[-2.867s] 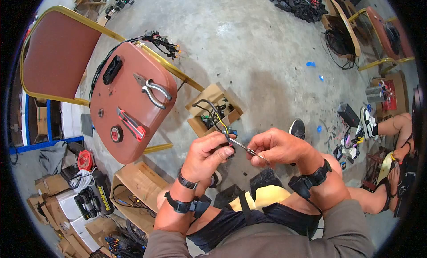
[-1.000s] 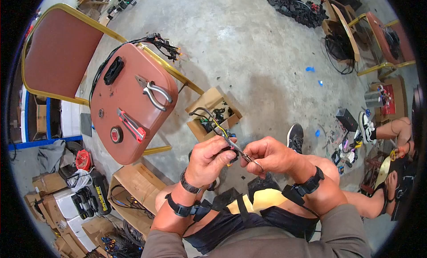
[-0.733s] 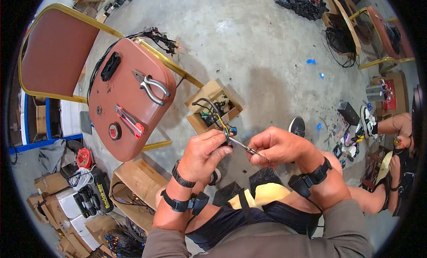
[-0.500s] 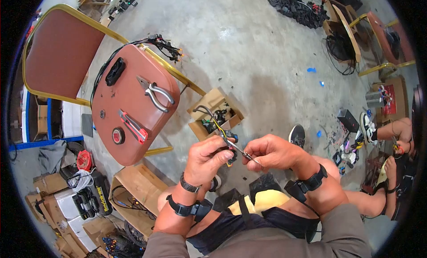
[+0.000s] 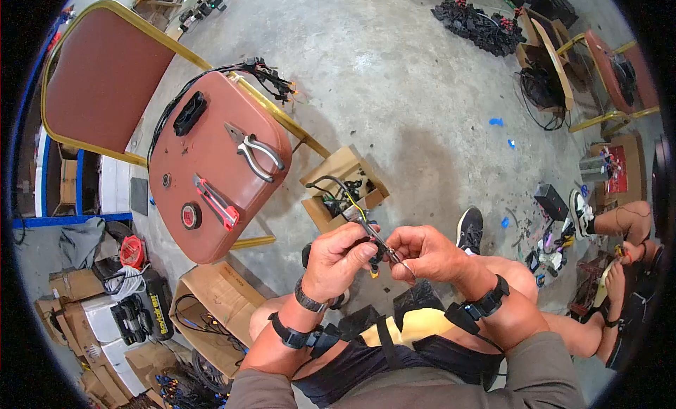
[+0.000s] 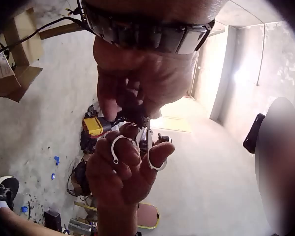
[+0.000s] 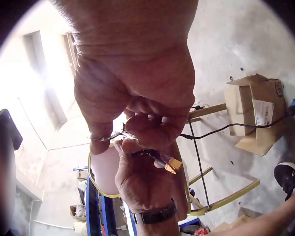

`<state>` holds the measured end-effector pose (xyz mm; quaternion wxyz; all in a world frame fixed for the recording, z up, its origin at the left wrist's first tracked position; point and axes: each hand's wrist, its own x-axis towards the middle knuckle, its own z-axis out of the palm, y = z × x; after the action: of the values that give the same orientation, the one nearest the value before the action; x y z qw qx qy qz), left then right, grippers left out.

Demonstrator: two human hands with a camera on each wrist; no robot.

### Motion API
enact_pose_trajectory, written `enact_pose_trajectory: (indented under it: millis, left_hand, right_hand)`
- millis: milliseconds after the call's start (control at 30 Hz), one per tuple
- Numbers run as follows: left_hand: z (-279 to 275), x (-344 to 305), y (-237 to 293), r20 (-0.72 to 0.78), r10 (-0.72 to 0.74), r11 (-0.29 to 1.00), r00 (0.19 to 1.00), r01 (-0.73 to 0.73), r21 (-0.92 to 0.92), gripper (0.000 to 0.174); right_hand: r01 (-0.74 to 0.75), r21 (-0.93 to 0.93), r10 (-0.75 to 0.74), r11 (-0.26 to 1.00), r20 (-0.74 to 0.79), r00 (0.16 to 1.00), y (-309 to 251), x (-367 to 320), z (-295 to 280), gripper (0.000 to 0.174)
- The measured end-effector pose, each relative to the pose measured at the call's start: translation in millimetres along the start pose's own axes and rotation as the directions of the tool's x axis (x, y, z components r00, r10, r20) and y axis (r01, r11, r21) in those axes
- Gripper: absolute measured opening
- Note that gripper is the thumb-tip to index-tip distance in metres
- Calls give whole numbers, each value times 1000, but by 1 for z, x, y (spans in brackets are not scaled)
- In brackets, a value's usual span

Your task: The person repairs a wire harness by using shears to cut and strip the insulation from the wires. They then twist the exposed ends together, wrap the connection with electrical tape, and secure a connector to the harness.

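Note:
In the head view, my left hand [image 5: 338, 264] pinches a black cable [image 5: 339, 181] with a thin yellow wire beside it. A yellow connector [image 7: 173, 165] hangs from the wires below the left fingers in the right wrist view. Small metal scissors [image 6: 149, 140] are in my right hand [image 5: 429, 254], with thumb and a finger through their loops. Their blades point at the wires by the left fingertips. Both hands are close together over the lap, and the fingers partly hide the blade tips.
A padded chair [image 5: 211, 219] to the left bears pliers [image 5: 253, 155], a red utility knife [image 5: 217, 203] and a tape roll [image 5: 190, 215]. An open carton [image 5: 320, 215] of small parts stands ahead. Another person's leg [image 5: 623, 222] is at the right, near scattered scraps.
The right hand with the scissors has moved back and forth along the wires and is now nearer the left hand. The left hand keeps its hold; the head view has shifted slightly.

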<state>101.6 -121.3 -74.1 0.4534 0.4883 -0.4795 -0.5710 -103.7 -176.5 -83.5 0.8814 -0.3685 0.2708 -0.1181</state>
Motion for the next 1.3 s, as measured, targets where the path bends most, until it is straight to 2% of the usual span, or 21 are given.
enact_pose_trajectory:
  millis: [433,467,500,533,567,633,667,700,733,767,833,900,933,967,1033,1133,1200,1300]
  left_hand:
    - [1,0,9,72,-54,998,996,53,16,20]
    - [5,-2,9,113,-51,996,992,42,81,17]
    - [9,-3,8,153,-47,989,987,24,148,15]
    - [12,-4,3,217,-28,982,976,-14,188,12]
    - [29,-11,-5,330,93,945,939,-188,269,11]
    - [46,-19,-12,226,50,972,973,-99,212,11]
    - [38,-17,-11,121,-41,988,992,23,150,13]
    - [28,-14,-8,11,-134,988,991,133,73,15]
    - [22,-13,-12,-1,-177,984,984,177,20,19]
    - [20,-10,-12,-57,-210,973,976,203,-109,18]
    - [14,-4,-3,-105,-246,948,964,216,-234,20]
    - [9,-2,0,-114,-229,944,967,192,-269,22]
    - [7,0,2,-117,-212,937,970,168,-305,24]
    - [4,2,1,-121,-209,939,970,165,-303,24]
    - [-1,5,-5,-124,-45,963,991,10,-270,26]
    - [-10,5,-12,-145,-38,961,989,-3,-277,29]
    - [-8,5,-12,-184,-75,952,980,16,-305,29]
    - [-3,6,-10,-223,-140,930,965,50,-365,25]
  right_hand:
    - [40,-1,-40,999,14,999,6,-1,-2,26]
    - [38,37,-36,999,-56,998,4,-1,-1,21]
    - [41,72,-32,997,-123,992,1,0,-3,18]
    - [121,69,-109,990,-156,982,-2,2,-8,15]
    - [122,67,-110,990,-160,981,-13,3,-12,15]
    - [189,-92,-207,978,-250,946,-35,-1,-15,14]
    - [199,-276,-282,940,-303,910,-31,-5,-17,14]
    - [201,-280,-285,939,-306,908,-32,-6,-21,14]
    - [218,-227,-290,949,-359,887,-33,-6,-24,16]
    - [243,-177,-296,954,-408,863,-36,-4,-25,19]
    - [271,-198,-330,942,-399,856,-41,-3,-21,21]
    - [98,-212,-177,972,-396,901,-44,-5,-17,24]
    - [100,-214,-179,972,-392,902,-41,-4,-17,24]
    - [96,-263,-185,960,-339,922,-35,-2,-19,27]
    - [94,-311,-185,946,-280,942,-27,1,-18,30]
    - [81,-361,-178,929,-244,953,-20,5,-11,39]
    - [243,-86,-256,966,-223,940,-16,12,2,44]
    - [277,-58,-283,959,-199,938,-11,18,8,46]
